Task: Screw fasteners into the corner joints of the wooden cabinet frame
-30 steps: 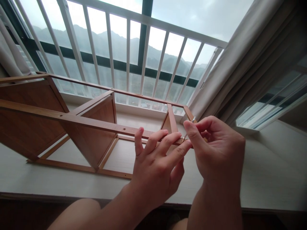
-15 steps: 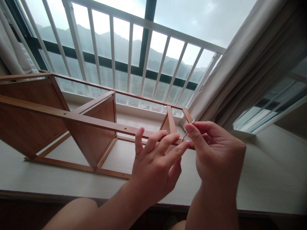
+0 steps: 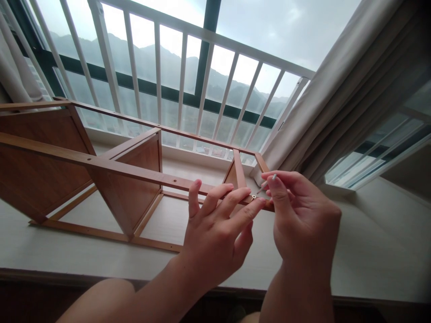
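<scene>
Ledge [image 3: 367,251], long and pale, carries a wooden frame [image 3: 131,197] that lies along it, set back from the front edge, its panels standing on edge. From where I stand, the frame looks able to rock or skid toward that edge if pressure on its raised near rail [image 3: 151,175] goes unbraced. The left hand [image 3: 222,229] spreads its fingers over that rail; whether they clamp it I can't tell. The right hand [image 3: 299,215], just beside, pinches a thin metal tool [image 3: 262,188] between thumb and forefinger. Its tip is close to the left forefinger, so a slip could jab it, and so narrow a hold could let the tool twist or drop. Smallest is a brass-coloured fitting [image 3: 253,197] on the rail, near its right end, which an off-line push might knock askew.

Half a second earlier, the tool's tip meets the fitting; now it stands just clear, to the right, leaving the little ring exposed. The left hand has barely shifted.
</scene>
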### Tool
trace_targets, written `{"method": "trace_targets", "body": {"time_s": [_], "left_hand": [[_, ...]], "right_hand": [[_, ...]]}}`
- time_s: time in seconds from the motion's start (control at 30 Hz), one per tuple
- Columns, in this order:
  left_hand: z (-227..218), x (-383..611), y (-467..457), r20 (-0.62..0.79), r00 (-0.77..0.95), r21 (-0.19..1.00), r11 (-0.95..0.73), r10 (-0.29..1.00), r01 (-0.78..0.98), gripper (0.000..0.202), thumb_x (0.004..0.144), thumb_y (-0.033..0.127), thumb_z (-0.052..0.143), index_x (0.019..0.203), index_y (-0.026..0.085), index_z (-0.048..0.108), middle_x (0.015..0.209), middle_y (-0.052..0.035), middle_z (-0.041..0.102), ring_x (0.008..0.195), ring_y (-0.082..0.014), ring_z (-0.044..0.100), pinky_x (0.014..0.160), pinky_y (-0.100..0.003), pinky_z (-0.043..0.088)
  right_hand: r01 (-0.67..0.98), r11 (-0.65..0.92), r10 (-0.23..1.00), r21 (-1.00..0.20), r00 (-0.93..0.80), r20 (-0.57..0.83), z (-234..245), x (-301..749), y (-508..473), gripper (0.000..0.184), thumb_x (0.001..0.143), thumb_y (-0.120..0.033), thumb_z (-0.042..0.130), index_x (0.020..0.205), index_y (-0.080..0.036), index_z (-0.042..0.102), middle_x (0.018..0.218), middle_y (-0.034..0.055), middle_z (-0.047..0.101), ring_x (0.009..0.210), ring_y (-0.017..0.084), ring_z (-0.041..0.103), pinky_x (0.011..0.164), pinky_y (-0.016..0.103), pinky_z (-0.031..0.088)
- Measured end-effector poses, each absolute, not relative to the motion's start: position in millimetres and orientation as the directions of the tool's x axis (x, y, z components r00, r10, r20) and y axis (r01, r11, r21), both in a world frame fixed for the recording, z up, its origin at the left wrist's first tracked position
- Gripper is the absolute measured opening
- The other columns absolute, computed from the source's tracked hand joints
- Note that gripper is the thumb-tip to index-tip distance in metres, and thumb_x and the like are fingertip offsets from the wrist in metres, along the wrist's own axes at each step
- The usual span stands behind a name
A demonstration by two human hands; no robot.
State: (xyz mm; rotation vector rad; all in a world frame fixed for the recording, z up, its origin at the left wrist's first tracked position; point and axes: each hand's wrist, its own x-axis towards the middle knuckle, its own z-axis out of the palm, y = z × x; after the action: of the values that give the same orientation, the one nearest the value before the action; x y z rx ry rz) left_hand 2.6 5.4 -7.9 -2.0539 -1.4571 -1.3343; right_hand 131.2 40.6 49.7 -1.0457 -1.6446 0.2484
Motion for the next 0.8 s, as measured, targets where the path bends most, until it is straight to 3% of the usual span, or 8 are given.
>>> {"method": "trace_targets", "body": {"time_s": [0.37, 0.8], "left_hand": [[-9.4, 2.6, 6.2, 0.811, 0.063, 0.254, -0.447, 0.582, 0.858, 0.043, 0.087, 0.027, 0.060, 0.129, 0.036, 0.060, 0.129, 0.0024, 0.063, 0.123, -0.0238, 0.049, 0.118, -0.054, -0.001], [-9.3, 1.8, 5.8, 0.813, 0.070, 0.248, -0.453, 0.579, 0.856, 0.043, 0.087, 0.027, 0.059, 0.130, 0.036, 0.059, 0.130, 0.0027, 0.063, 0.124, -0.0224, 0.049, 0.119, -0.052, -0.002]], "right_hand": [[0.473, 0.713, 0.652, -0.518, -0.175, 0.738, 50.6, 130.7, 39.6, 0.013, 0.093, -0.027, 0.056, 0.090, -0.020, 0.067, 0.085, 0.0025, 0.066, 0.073, 0.015, 0.063, 0.069, 0.028, 0.054], [0.529, 0.676, 0.661, -0.513, -0.129, 0.739, 48.8, 130.4, 40.0, 0.013, 0.092, -0.029, 0.059, 0.089, -0.021, 0.068, 0.078, 0.0004, 0.067, 0.067, 0.015, 0.064, 0.066, 0.027, 0.052]]}}
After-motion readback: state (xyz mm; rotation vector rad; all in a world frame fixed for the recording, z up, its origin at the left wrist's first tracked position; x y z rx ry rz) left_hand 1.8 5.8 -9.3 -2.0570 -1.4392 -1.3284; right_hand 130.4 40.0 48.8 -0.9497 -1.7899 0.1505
